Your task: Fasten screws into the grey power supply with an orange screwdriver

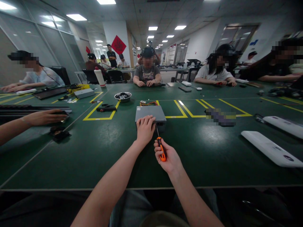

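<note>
In front of me on the green table is a grey computer power supply, a bundle of coloured wires at its far side. My left hand lies flat over its top near the front edge, fingers stretched forward. My right hand is closed around the handle of an orange and black screwdriver. The thin shaft points up and away, towards the front face of the power supply. Whether the tip touches a screw cannot be made out, as it is close to my left hand.
Yellow tape outlines mark the green table. Behind the power supply stands a metal bowl of small parts. Dark parts lie left; white devices lie right. A co-worker's hand reaches in at left; people sit opposite.
</note>
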The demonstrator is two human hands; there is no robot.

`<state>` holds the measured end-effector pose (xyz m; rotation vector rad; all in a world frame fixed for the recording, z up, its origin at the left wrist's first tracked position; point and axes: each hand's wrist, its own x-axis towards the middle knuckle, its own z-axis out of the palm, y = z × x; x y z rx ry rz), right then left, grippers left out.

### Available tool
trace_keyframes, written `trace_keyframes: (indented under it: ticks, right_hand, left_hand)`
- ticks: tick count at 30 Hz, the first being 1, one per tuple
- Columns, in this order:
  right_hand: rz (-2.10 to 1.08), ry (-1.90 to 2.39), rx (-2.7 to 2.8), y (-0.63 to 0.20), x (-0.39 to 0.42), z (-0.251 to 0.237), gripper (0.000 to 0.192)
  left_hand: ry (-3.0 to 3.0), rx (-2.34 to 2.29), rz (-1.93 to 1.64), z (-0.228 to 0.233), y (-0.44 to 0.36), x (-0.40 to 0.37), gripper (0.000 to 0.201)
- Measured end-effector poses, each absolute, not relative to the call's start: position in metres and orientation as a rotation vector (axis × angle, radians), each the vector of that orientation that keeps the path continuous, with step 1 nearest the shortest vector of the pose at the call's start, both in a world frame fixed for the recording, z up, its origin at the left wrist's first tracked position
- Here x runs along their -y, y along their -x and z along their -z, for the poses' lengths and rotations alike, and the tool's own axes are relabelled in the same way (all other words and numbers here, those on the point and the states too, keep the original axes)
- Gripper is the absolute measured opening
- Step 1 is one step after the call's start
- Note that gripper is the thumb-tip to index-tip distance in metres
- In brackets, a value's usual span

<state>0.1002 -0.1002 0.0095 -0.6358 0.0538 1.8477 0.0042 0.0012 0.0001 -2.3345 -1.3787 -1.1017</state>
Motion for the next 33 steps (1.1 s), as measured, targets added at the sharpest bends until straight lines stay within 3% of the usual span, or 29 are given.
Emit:
trace_keyframes:
  ticks: [5, 12, 33]
  right_hand:
    - [-1.852, 0.645, -0.035, -0.0989, 0.0993, -0.0091, 0.023]
    - [-1.78, 0.658, -0.047, -0.0982, 0.099, -0.01, 0.01]
    - [-1.852, 0.588, -0.051, -0.1013, 0.0983, -0.0087, 0.018]
  left_hand:
    - [2.331, 1.383, 1.087, -0.0001, -0.0046, -0.0022, 0.026]
    - [2.334, 1.384, 1.088, -0.0001, -0.004, -0.0019, 0.025]
    - [2.339, 1.39, 1.096, -0.001, -0.0039, -0.001, 0.024]
